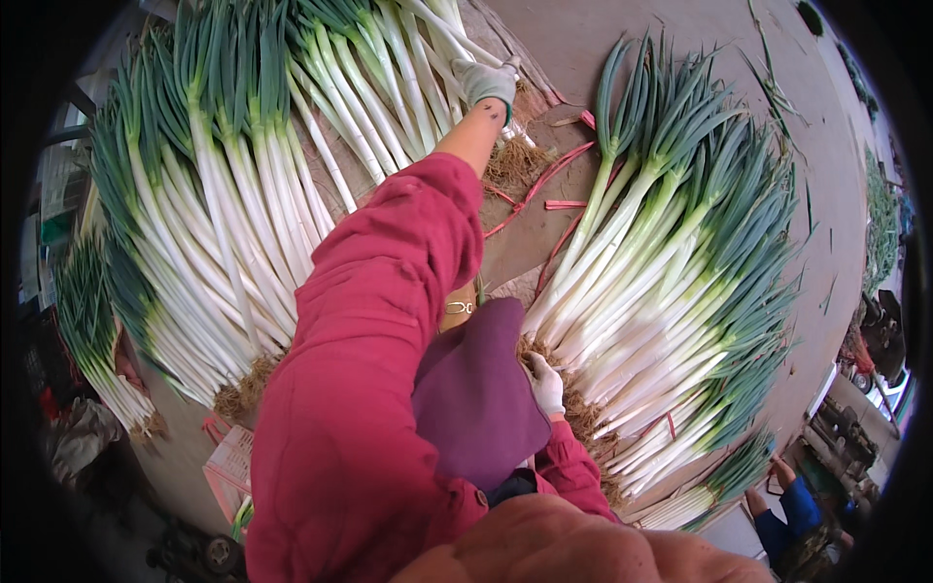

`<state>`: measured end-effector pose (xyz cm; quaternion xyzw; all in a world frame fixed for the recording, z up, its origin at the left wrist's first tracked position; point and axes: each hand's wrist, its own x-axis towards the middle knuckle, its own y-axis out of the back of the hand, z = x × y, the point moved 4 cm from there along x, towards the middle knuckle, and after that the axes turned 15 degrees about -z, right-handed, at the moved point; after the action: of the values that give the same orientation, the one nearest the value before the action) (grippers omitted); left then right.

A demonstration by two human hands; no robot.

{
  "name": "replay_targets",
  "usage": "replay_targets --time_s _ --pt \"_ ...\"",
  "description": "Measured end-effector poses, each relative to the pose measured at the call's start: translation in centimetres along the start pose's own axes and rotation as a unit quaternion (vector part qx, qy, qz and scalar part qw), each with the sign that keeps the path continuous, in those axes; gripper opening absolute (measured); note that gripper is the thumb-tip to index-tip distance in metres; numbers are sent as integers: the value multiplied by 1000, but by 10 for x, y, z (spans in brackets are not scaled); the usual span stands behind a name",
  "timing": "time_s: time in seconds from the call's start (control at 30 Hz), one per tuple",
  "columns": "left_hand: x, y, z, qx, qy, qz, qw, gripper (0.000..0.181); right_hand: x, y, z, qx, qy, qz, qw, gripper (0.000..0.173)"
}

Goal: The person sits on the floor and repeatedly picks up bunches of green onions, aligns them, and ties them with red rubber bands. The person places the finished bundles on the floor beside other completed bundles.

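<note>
My left hand, in a white knit glove, is stretched forward and closed around a white stalk of a long green onion. Below that hand, the root ends of more onions rest on the ground cloth. My right hand, also gloved, is beside the purple cloth at my lap. Its fingers touch the roots of a large pile of green onions on my right; their grip is partly hidden. Another thick row of green onions lies on my left, leaves pointing away from me.
Red ties lie on the ground between the piles. A pink plastic crate stands at lower left, near a smaller onion bunch. At lower right, another person's arm with a blue sleeve reaches toward a further onion bunch.
</note>
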<state>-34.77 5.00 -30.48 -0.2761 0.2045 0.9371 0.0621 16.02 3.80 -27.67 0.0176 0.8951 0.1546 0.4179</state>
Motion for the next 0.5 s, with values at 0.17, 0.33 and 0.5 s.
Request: replay_targets --time_s 0.17,0.33,0.5 --pt "15 -19 10 91 58 -8 994 81 12 15 -39 -18 -56 -41 997 38" --pt "39 -15 -6 22 55 35 998 54 29 -19 7 44 51 -61 996 39" --pt "34 -16 5 38 -36 53 997 55 32 -27 7 -117 -34 -117 986 39"
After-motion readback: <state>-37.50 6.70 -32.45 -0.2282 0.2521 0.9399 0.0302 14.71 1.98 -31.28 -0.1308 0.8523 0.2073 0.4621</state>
